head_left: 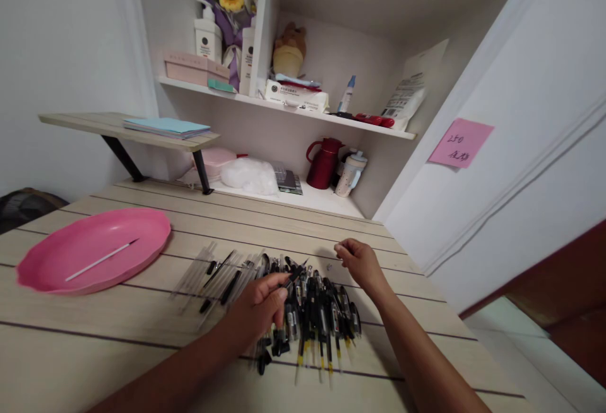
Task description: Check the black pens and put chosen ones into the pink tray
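My left hand [258, 309] pinches a black pen [294, 278] above the pens [322, 321], my right hand [360, 263] loosely curled, seemingly holding nothing.

Red jug [324, 163], perhaps a flask

A pale wooden table [118, 331] fills the lower frame beneath white walls [57, 53], with cluttered white shelves [284, 107] at upper centre and a pink sticky note [460, 142] at right
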Motion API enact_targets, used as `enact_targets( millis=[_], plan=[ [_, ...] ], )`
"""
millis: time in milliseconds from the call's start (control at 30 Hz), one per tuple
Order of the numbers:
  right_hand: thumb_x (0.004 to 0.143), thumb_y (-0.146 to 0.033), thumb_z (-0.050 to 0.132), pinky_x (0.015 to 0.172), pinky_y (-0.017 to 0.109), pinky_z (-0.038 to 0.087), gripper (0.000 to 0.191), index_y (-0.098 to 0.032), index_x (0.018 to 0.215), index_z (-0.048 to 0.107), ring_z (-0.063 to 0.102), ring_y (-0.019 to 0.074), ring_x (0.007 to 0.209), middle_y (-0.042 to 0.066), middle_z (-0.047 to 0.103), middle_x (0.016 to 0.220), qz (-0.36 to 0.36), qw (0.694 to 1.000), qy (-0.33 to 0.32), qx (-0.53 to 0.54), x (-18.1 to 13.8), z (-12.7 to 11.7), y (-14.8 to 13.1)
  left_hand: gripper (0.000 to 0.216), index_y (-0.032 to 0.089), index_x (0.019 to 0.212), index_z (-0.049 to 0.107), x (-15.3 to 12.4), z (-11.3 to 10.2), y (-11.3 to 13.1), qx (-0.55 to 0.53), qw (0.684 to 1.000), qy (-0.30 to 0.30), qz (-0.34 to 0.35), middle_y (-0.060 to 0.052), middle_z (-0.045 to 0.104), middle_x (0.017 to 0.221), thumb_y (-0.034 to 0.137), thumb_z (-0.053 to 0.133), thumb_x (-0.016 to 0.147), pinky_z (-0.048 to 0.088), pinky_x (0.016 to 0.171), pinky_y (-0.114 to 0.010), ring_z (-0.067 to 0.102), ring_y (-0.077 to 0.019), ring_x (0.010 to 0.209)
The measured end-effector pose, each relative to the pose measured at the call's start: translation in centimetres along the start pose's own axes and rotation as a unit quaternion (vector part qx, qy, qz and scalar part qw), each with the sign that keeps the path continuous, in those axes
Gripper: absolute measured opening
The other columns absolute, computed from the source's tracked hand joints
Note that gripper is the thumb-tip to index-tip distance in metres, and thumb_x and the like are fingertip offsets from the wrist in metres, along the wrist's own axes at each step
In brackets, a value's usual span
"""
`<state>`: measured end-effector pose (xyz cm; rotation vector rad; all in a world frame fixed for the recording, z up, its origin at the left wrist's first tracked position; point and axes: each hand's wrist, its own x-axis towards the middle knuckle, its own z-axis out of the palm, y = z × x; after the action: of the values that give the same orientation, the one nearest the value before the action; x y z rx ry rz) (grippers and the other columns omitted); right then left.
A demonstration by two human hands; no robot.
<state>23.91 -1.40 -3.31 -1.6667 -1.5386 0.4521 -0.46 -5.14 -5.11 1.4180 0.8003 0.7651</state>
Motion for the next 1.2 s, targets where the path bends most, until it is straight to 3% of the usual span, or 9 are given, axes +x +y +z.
enact_targets(
  millis=[133, 367, 533, 733, 867, 967, 1067, 1200],
  plan=[
    [0.062, -0.03, 0.061, 0.052, 0.027, 0.033, 0.014, -0.019, 0.053, 0.061, 0.051, 0.0165, 0.053, 0.003, 0.06, 0.053, -0.001, 0.997, -0.014, -0.077, 1.0, 0.4, 2.6, 0.04, 0.014, 0.116, 0.05, -0.1, -0.1, -0.1, 0.004, 1.0, -0.001, 0.001, 0.006, 0.049, 0.045, 0.034, 0.042, 0.082, 0.021, 0.034, -0.017, 0.029, -0.0037, 0.031],
    [0.057, -0.019, 0.061, 0.055, 0.025, 0.033, 0.003, -0.02, 0.057, 0.065, 0.052, 0.0153, 0.056, 0.002, 0.063, 0.057, -0.007, 0.994, -0.055, -0.098, 0.7, 1.8, 3.5, 0.039, 0.015, 0.114, 0.053, -0.3, 0.0, -0.5, 0.008, 1.0, 0.005, 0.002, 0.006, 0.049, 0.044, 0.034, 0.043, 0.081, 0.019, 0.036, -0.018, 0.026, -0.004, 0.033],
    [0.056, -0.016, 0.059, 0.055, 0.025, 0.033, 0.004, -0.018, 0.055, 0.061, 0.048, 0.0139, 0.054, 0.001, 0.059, 0.054, -0.011, 0.998, -0.042, -0.044, 0.6, 1.5, 3.5, 0.039, 0.015, 0.114, 0.054, -0.2, 0.1, -0.8, 0.007, 1.0, 0.016, 0.008, 0.006, 0.047, 0.043, 0.034, 0.044, 0.08, 0.021, 0.039, -0.017, 0.028, -0.0051, 0.036],
    [0.071, -0.034, 0.054, 0.049, 0.024, 0.036, 0.023, -0.016, 0.081, 0.064, 0.047, 0.0121, 0.051, 0.0, 0.057, 0.059, 0.004, 0.993, -0.054, 0.106, -1.2, 1.1, 0.5, 0.037, 0.016, 0.112, 0.056, -0.5, 0.2, -0.4, 0.034, 0.999, 0.014, 0.013, 0.005, 0.048, 0.045, 0.032, 0.044, 0.081, 0.022, 0.039, -0.018, 0.029, -0.0056, 0.037],
    [0.061, -0.034, 0.069, 0.045, 0.022, 0.033, 0.02, -0.018, 0.072, 0.065, 0.042, 0.0088, 0.046, -0.003, 0.052, 0.051, 0.059, 0.94, -0.065, 0.328, -3.4, 1.4, -2.6, 0.036, 0.017, 0.111, 0.057, -0.6, 0.1, -0.2, 0.07, 0.997, 0.014, 0.031, 0.005, 0.049, 0.048, 0.031, 0.044, 0.08, 0.028, 0.043, -0.018, 0.037, -0.007, 0.042],
    [0.057, -0.028, 0.074, 0.046, 0.02, 0.035, 0.02, -0.019, 0.07, 0.063, 0.046, 0.0076, 0.049, -0.003, 0.056, 0.057, 0.086, 0.89, -0.082, 0.441, -4.7, 1.9, -4.2, 0.036, 0.017, 0.11, 0.058, -0.7, 0.1, 0.0, 0.076, 0.996, 0.02, 0.04, 0.005, 0.048, 0.048, 0.032, 0.044, 0.08, 0.03, 0.046, -0.019, 0.04, -0.0078, 0.044],
    [0.057, -0.025, 0.075, 0.045, 0.018, 0.035, 0.021, -0.017, 0.069, 0.061, 0.048, 0.0065, 0.049, -0.001, 0.059, 0.062, 0.103, 0.855, -0.097, 0.499, -5.4, 2.5, -5.0, 0.036, 0.016, 0.108, 0.059, -0.6, 0.2, 0.3, 0.07, 0.997, 0.018, 0.04, 0.005, 0.048, 0.046, 0.032, 0.044, 0.08, 0.029, 0.045, -0.019, 0.037, -0.0074, 0.041],
    [0.059, -0.028, 0.074, 0.044, 0.018, 0.036, 0.023, -0.017, 0.075, 0.063, 0.051, 0.007, 0.048, 0.001, 0.063, 0.064, 0.121, 0.848, -0.126, 0.5, -6.1, 3.6, -5.5, 0.036, 0.016, 0.108, 0.059, -0.6, 0.3, 0.5, 0.058, 0.997, 0.015, 0.051, 0.004, 0.048, 0.047, 0.032, 0.045, 0.08, 0.03, 0.046, -0.02, 0.039, -0.0082, 0.043]
  ],
)
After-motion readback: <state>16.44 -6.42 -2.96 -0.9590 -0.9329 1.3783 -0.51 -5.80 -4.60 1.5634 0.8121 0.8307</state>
